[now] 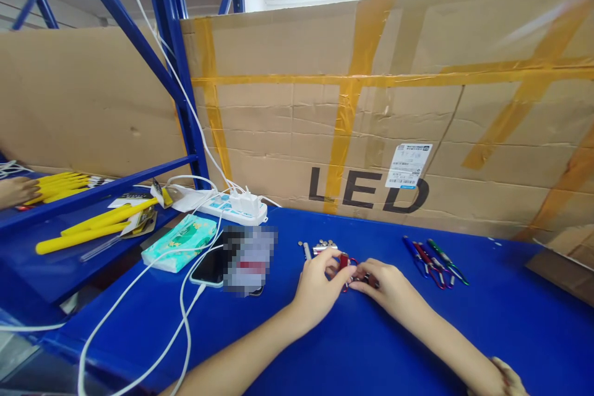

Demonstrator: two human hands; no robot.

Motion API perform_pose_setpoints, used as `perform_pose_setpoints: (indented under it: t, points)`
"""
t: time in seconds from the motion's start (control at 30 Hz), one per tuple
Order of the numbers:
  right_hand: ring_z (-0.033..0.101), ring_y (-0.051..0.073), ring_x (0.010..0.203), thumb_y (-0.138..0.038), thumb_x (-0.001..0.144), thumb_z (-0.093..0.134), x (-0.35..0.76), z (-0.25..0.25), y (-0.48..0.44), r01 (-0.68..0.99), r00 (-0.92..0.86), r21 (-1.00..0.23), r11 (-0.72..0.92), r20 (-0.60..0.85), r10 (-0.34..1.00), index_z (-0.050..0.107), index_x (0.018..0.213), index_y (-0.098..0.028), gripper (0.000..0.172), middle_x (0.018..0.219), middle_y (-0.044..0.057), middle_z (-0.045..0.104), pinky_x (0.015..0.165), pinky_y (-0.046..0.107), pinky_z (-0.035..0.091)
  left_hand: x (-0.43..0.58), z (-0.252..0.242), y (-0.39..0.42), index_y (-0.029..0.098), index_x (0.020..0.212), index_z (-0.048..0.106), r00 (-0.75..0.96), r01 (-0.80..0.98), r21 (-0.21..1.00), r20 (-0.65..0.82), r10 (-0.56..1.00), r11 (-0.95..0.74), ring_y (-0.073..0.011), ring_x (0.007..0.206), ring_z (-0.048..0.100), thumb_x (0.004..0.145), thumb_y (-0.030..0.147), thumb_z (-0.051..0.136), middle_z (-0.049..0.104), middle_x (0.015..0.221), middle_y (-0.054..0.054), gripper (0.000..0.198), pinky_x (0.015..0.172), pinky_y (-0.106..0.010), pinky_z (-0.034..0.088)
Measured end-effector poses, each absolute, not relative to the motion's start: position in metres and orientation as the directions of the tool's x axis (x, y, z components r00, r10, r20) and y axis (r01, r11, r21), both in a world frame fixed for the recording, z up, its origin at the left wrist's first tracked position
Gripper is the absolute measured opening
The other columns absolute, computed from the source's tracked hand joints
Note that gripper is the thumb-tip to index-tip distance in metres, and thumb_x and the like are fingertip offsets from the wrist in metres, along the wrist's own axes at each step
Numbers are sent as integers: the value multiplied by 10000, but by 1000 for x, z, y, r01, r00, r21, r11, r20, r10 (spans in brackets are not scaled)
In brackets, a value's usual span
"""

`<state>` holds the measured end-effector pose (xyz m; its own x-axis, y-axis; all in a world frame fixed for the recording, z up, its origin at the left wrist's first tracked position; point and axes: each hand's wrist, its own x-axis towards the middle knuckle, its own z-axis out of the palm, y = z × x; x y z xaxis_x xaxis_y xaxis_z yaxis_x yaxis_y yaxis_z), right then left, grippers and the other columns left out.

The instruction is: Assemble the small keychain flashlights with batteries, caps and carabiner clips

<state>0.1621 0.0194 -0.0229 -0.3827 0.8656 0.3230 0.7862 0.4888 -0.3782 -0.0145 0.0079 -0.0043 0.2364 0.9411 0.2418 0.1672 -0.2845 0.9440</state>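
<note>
Pointing away, red flashlight (344, 262) sits between left hand (319, 286) and right hand (386, 282).

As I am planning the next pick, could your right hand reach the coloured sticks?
Probably yes: only bare table lies between the right hand and the coloured sticks, though it and the left hand pinch a red piece.

Phone (211, 269) lies left of metal pieces (321, 246), keychain lights (436, 261) right, cardboard (288, 117) behind.

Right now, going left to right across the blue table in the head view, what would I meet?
yellow tools → green tissue pack → left hand → small red item pinched between both hands → right hand → row of coloured clips
</note>
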Motion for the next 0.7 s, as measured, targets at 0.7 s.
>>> perform_pose_setpoints:
  t: [0.7]
  points:
    - [559, 142, 581, -268, 832, 503, 155, -12, 10, 852, -278, -418, 316, 150, 949, 639, 923, -222, 170, 824, 31, 639, 515, 244, 378, -8, 6, -4, 126, 828, 540, 352, -2, 997, 76, 933, -80, -89, 509, 488, 788, 435, 515, 581, 606, -14, 312, 469, -188, 364]
